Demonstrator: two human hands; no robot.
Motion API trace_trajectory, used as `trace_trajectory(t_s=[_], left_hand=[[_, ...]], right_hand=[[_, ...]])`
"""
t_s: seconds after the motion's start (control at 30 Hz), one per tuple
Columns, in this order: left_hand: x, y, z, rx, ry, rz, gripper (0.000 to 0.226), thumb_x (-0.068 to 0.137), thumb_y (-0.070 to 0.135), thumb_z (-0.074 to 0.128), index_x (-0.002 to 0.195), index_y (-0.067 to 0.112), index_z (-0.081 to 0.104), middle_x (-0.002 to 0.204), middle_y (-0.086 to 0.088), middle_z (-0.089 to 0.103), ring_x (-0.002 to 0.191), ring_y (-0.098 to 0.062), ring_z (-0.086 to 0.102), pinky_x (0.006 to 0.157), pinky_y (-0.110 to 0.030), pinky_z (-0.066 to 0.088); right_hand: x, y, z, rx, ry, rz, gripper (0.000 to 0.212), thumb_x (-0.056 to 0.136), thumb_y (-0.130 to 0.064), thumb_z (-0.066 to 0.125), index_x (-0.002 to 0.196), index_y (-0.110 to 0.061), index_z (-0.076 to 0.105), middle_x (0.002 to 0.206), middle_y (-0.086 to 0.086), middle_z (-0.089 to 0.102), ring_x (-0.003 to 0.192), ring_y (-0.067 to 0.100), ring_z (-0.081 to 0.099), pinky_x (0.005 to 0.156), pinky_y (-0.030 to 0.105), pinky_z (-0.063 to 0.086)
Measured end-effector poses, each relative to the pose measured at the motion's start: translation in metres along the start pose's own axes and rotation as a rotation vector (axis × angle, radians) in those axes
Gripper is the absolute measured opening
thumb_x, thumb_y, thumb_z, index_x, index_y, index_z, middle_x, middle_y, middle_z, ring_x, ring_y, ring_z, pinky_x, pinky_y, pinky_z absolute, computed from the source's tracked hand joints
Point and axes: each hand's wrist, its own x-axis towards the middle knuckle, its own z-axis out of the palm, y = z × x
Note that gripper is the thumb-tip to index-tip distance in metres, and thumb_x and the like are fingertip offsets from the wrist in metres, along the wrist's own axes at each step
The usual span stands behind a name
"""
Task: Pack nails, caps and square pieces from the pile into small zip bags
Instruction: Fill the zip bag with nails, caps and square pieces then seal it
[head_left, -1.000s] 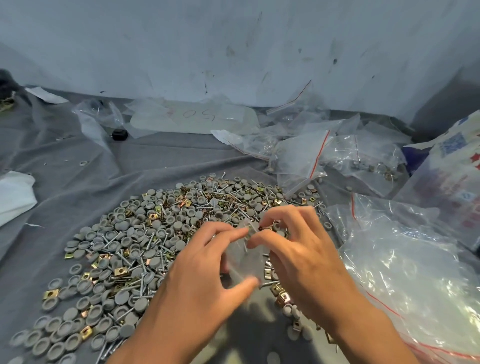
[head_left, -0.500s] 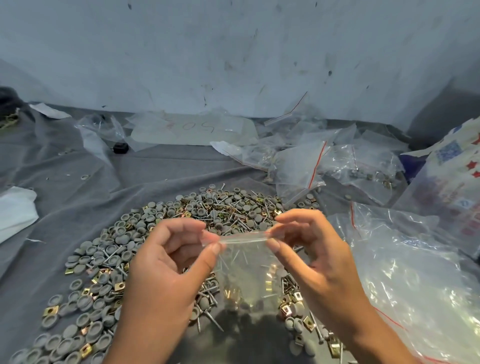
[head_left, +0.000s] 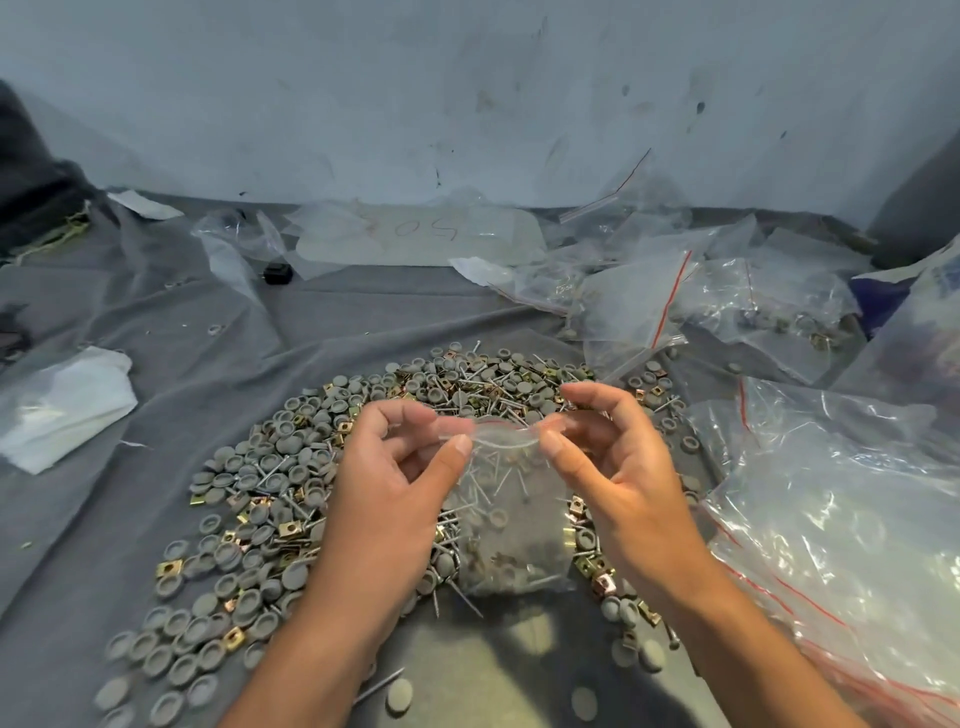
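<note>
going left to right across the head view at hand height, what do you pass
white cloth → pile of caps, nails and square pieces → left hand → small zip bag → right hand → big clear bag

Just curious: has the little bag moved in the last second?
Yes. The small zip bag has risen from low against the pile and now hangs between both hands.
</note>
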Motion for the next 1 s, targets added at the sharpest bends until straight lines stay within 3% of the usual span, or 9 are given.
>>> trace_trajectory(t_s=[0.17, 0.33, 0.5, 0.63, 0.8, 0.9, 1.0], left_hand=[[-0.004, -0.004, 0.003, 0.067, -0.038, 0.033, 0.028, 0.087, 0.011, 0.074, 0.106, 0.021, 0.056, 0.098, 0.001, 0.076, 0.093, -0.018, 0.073, 0.082, -0.037, 0.058], [-0.007, -0.005, 0.002, 0.118, -0.058, 0.063, 0.029, 0.088, 0.013, 0.075, 0.105, 0.026, 0.056, 0.096, 0.003, 0.076, 0.09, -0.013, 0.073, 0.079, -0.027, 0.057], [-0.009, -0.001, 0.001, 0.135, -0.084, 0.073, 0.029, 0.088, 0.013, 0.075, 0.101, 0.025, 0.052, 0.096, 0.003, 0.076, 0.088, -0.017, 0.074, 0.078, -0.034, 0.06], [-0.011, 0.001, 0.003, 0.112, -0.06, 0.07, 0.032, 0.086, 0.012, 0.078, 0.102, 0.023, 0.052, 0.094, 0.001, 0.077, 0.084, -0.017, 0.074, 0.074, -0.031, 0.059], [-0.01, 0.001, 0.004, 0.073, -0.039, 0.053, 0.035, 0.083, 0.008, 0.08, 0.103, 0.02, 0.054, 0.092, 0.0, 0.078, 0.083, -0.014, 0.075, 0.071, -0.023, 0.056], [-0.01, 0.003, 0.002, 0.069, -0.04, 0.053, 0.035, 0.082, 0.011, 0.081, 0.101, 0.021, 0.054, 0.089, 0.002, 0.078, 0.082, -0.014, 0.076, 0.069, -0.019, 0.055], [-0.009, 0.003, 0.002, 0.035, -0.066, 0.029, 0.03, 0.085, 0.017, 0.077, 0.106, 0.022, 0.056, 0.092, 0.002, 0.079, 0.088, -0.014, 0.076, 0.077, -0.023, 0.058]], right_hand=[[-0.001, -0.003, 0.002, 0.053, -0.005, 0.005, 0.037, 0.084, -0.031, 0.077, 0.117, -0.035, 0.061, 0.097, 0.004, 0.073, 0.089, 0.015, 0.069, 0.078, 0.022, 0.055], [-0.003, -0.004, 0.008, 0.069, -0.017, 0.011, 0.052, 0.078, -0.035, 0.084, 0.122, -0.027, 0.057, 0.1, 0.005, 0.076, 0.092, 0.015, 0.072, 0.079, 0.021, 0.055], [-0.006, -0.003, 0.009, 0.049, 0.008, -0.002, 0.04, 0.078, -0.032, 0.082, 0.111, -0.034, 0.061, 0.095, 0.005, 0.074, 0.084, 0.014, 0.068, 0.074, 0.022, 0.054], [-0.009, -0.003, 0.01, 0.049, 0.036, -0.012, 0.035, 0.082, -0.026, 0.081, 0.109, -0.032, 0.06, 0.09, 0.0, 0.071, 0.08, 0.01, 0.065, 0.069, 0.019, 0.053], [-0.009, -0.002, 0.013, 0.115, 0.042, 0.003, 0.043, 0.075, -0.041, 0.087, 0.111, -0.035, 0.064, 0.098, 0.001, 0.075, 0.088, 0.011, 0.07, 0.074, 0.018, 0.056], [-0.008, -0.002, 0.016, 0.139, 0.02, 0.011, 0.049, 0.072, -0.035, 0.088, 0.114, -0.034, 0.063, 0.102, 0.007, 0.077, 0.094, 0.019, 0.075, 0.076, 0.02, 0.058], [-0.006, -0.002, 0.015, 0.151, 0.064, 0.022, 0.046, 0.072, -0.029, 0.085, 0.112, -0.03, 0.063, 0.097, 0.008, 0.078, 0.089, 0.019, 0.076, 0.074, 0.02, 0.058]])
